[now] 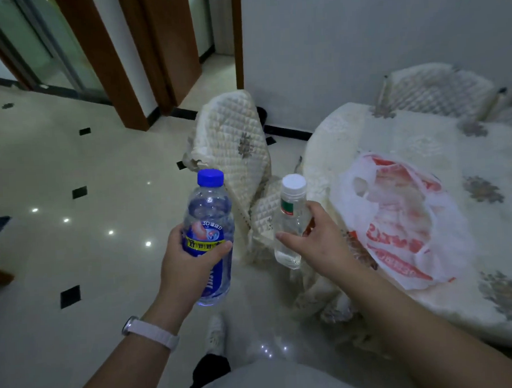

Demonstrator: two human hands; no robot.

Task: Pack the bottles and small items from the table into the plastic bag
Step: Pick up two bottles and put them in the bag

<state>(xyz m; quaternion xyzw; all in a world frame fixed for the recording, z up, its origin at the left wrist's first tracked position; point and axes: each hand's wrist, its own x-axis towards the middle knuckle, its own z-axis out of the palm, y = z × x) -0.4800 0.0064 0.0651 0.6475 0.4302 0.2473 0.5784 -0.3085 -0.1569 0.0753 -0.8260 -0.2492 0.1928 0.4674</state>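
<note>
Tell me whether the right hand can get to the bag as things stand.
Probably yes. The right hand is close beside the bag, which lies on the table with nothing between them. It grips a small bottle, so its fingers are not free to grasp the bag.

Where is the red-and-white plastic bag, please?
Head view, right side: the red-and-white plastic bag lies on the cloth-covered table, just beyond the right hand holding a small clear bottle.
</note>
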